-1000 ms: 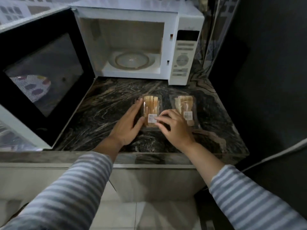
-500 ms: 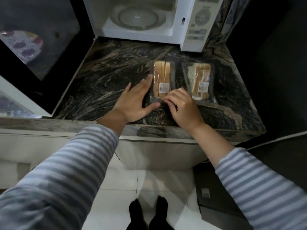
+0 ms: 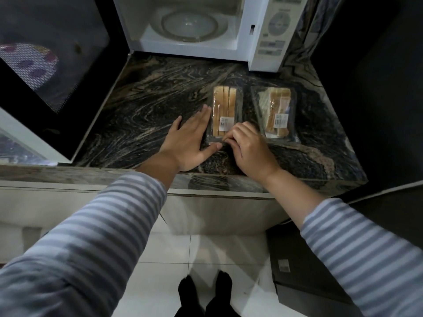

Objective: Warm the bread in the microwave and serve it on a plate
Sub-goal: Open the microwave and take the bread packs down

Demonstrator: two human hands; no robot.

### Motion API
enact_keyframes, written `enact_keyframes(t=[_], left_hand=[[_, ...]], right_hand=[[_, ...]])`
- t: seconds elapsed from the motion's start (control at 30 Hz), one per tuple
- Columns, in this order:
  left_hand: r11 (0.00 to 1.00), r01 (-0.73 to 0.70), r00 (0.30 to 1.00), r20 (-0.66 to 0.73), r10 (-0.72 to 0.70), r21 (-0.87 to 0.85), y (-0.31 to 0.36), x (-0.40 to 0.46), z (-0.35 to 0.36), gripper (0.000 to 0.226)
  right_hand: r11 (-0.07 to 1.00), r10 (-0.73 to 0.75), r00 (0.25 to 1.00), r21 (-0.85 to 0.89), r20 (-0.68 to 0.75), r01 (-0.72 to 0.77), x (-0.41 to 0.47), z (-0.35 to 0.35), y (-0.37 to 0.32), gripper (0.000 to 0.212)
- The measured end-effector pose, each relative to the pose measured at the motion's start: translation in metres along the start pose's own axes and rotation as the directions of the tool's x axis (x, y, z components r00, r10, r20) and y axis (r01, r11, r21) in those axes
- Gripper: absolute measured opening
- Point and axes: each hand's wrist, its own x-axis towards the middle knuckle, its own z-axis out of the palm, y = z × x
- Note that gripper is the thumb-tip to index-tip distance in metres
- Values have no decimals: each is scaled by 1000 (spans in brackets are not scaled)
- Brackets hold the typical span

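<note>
Two clear plastic packs of sliced bread lie on the dark marble counter (image 3: 142, 106). The left pack (image 3: 225, 108) shows upright slices and a white label. My left hand (image 3: 190, 140) lies flat against its left side, thumb under the near edge. My right hand (image 3: 249, 145) has its fingers curled, pinching the pack's near edge. The right pack (image 3: 275, 110) lies untouched beside it. The white microwave (image 3: 272, 33) stands open behind, its glass turntable (image 3: 190, 25) bare. No plate is in view.
The microwave door (image 3: 52, 65) swings out to the left over the counter. A dark wall bounds the counter on the right. The counter's front edge is just below my wrists; white floor tiles, my feet and a dark box (image 3: 304, 277) lie below.
The view has tilted down and nearer the counter. My right hand slid from the pack's label to its near edge and curled tighter. My left hand stays against the pack's left side.
</note>
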Motion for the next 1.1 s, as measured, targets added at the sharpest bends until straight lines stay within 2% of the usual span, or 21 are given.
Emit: enact_keyframes(t=[0.4, 0.47, 0.57, 0.63, 0.7, 0.8, 0.87, 0.93, 1.03, 1.1], left_hand=[[998, 28, 999, -14, -29, -50, 4, 0, 0, 84], [993, 27, 999, -40, -32, -115, 3, 0, 0, 85], [970, 54, 996, -61, -70, -237, 5, 0, -4, 83], [926, 76, 991, -78, -112, -370, 10, 3, -12, 81], [879, 66, 985, -107, -132, -472, 14, 9, -26, 78], [845, -12, 981, -169, -92, -535, 13, 24, -52, 66], [825, -51, 977, -199, -75, -562, 14, 36, -71, 58], [830, -32, 983, -169, -75, -556, 15, 49, -87, 50], [818, -1, 989, -123, -85, -575, 19, 63, -103, 48], [817, 17, 989, -110, -99, -577, 19, 67, -105, 49]], right_hand=[[1000, 30, 999, 4, -30, -30, 2, 3, 0, 21], [1000, 10, 998, -8, -57, -10, 2, 1, -1, 22], [999, 15, 984, -35, -177, -22, 0, -4, -1, 19], [996, 86, 960, 13, -266, -86, -1, -8, -5, 27], [978, 206, 934, 102, -294, -183, -2, -12, -10, 36], [905, 416, 868, 215, -269, -367, -2, -13, -23, 44], [853, 510, 815, 284, -273, -439, 5, -16, -30, 49], [852, 522, 822, 192, -228, -488, 20, -16, -34, 51], [826, 564, 824, 10, -56, -564, 49, -12, -34, 58], [812, 584, 811, -27, 37, -584, 62, -5, -33, 65]])
